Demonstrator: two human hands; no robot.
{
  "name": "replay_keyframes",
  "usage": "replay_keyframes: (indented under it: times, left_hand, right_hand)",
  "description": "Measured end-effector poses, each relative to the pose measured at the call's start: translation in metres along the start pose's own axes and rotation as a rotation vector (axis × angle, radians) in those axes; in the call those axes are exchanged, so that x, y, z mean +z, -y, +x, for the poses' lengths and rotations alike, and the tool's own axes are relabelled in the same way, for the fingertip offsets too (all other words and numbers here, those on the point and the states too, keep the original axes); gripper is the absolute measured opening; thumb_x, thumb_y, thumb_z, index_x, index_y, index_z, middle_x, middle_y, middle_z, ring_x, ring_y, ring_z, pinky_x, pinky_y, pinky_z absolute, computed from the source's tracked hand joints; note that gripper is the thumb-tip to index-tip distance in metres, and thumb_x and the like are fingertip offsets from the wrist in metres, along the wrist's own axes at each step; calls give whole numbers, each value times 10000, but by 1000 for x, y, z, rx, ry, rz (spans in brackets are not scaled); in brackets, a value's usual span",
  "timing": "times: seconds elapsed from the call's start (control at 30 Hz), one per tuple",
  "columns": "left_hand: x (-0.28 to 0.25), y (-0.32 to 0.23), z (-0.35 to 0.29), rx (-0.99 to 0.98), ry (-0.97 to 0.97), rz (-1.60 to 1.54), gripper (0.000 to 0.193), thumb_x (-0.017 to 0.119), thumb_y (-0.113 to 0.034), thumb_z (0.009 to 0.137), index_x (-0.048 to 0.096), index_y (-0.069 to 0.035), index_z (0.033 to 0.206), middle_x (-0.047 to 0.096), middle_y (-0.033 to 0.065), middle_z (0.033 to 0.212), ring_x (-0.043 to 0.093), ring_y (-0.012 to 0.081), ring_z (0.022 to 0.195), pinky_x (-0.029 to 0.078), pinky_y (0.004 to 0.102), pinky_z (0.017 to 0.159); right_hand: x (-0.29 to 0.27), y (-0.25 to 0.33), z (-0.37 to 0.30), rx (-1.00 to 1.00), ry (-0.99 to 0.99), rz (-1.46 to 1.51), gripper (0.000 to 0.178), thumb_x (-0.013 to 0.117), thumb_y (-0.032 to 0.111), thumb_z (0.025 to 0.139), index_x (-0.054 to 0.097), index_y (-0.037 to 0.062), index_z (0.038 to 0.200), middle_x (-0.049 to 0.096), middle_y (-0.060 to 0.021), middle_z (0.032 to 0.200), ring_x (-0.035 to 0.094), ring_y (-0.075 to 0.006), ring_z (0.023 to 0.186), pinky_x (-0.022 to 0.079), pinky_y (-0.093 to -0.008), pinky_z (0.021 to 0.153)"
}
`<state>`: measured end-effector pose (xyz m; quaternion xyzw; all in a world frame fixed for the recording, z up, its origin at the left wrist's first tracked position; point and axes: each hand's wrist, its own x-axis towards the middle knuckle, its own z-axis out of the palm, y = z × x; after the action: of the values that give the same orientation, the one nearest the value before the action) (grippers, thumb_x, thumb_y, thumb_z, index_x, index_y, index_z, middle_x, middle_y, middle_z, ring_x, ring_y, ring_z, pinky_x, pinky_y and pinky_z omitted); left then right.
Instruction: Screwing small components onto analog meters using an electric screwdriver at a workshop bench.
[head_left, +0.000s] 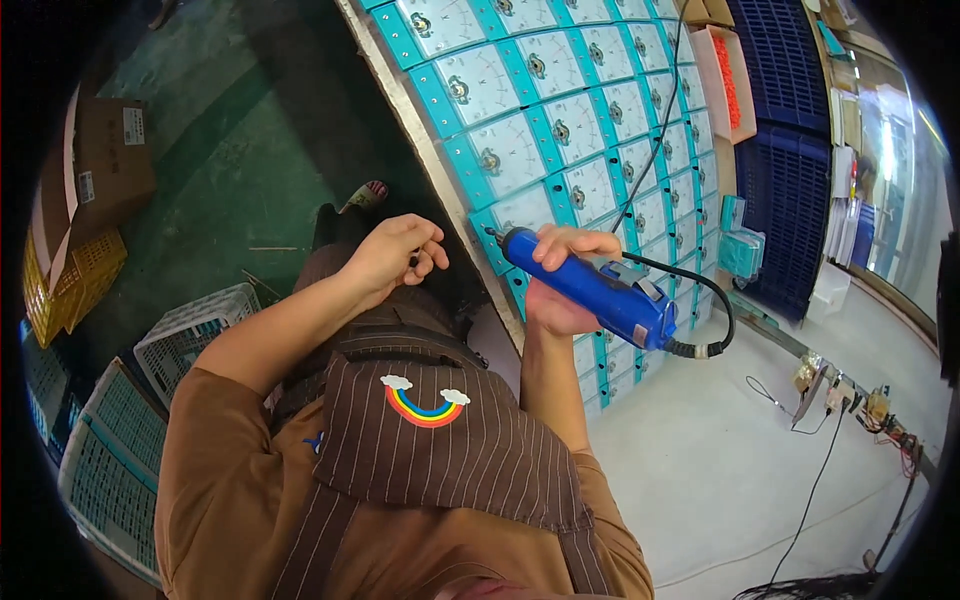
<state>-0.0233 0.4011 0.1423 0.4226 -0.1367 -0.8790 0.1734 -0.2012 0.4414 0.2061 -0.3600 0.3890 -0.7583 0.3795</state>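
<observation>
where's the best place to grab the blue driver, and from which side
Probably the front half of the blue driver, from the near side, palm under and fingers over, as the right hand holds it: the long, rounded body suits a wrapped grip. Keep off the bit at the upper-left end and the cord leaving the lower-right end.
</observation>
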Motion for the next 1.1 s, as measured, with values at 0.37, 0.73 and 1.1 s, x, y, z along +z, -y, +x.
replay_keyframes:
  times: [0.37,0.73,1.1]
  left_hand:
    - [-8,-2,0,12,101,122,197,486,-177,920,603,-27,970,429,-53,673,364,22,528,293,157,447]
    - [3,-7,7,-32,140,-45,145,500,-183,916,506,-45,871,492,8,654,355,35,458,248,166,398]
    - [18,-42,6,45,70,-166,166,497,-194,920,520,-34,885,487,7,644,327,25,456,255,158,414]
  right_hand:
    - [11,-19,-7,58,175,-44,283,451,288,900,505,16,842,554,-115,642,533,-216,612,428,-312,615]
    - [-16,13,20,215,-219,410,508,374,553,839,524,68,865,529,-66,617,495,-193,619,377,-363,747]
    - [37,-2,55,310,-39,481,525,348,572,849,520,76,848,498,-54,602,481,-189,611,385,-370,743]
